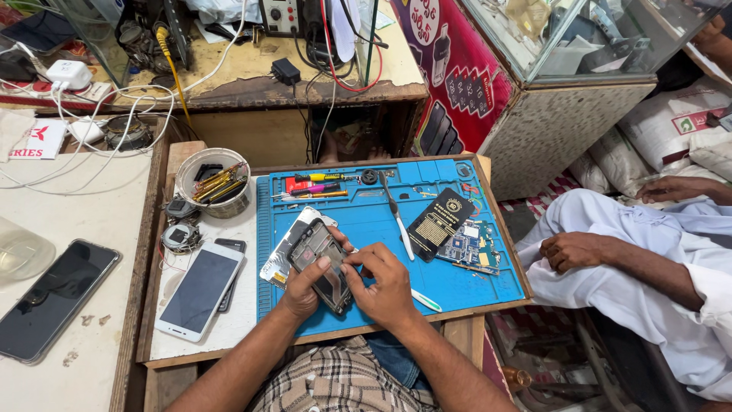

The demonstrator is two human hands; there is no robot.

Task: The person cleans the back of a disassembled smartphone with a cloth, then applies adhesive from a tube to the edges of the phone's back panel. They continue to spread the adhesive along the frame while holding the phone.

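1. Opened phone (320, 263) sits above the near edge of the blue work mat (457, 286), held up in both hands with its inner side facing the camera.
2. Left hand (303, 286) wraps the phone's lower left edge, thumb laid across its inner face, fingers curled closed under it.
3. Right hand (385, 284) is bent in from the right, fingertips pinched together at the phone's right edge; whether they hold a small part I cannot tell.
4. Just behind the phone, a silvery back cover (286, 248) lies on the mat, partly hidden by it.
5. A white-handled tool (398, 217) lies on the mat to the right of the hands, beside a black card with gold print (438, 221) and a bare circuit board (473, 246).
6. Screwdrivers with coloured handles (320, 185) lie in a row along the mat's far edge.
7. A round tin (213, 181) holding brass-coloured tools stands at the far left corner of the wooden desk (240, 320).
8. A white phone (200, 290) lies face up on the desk left of the mat, overlapping a darker phone under it; a black phone (53, 299) lies well apart on the neighbouring surface.
9. Another person in white clothes sits to the right, one hand (573, 250) resting on a knee.
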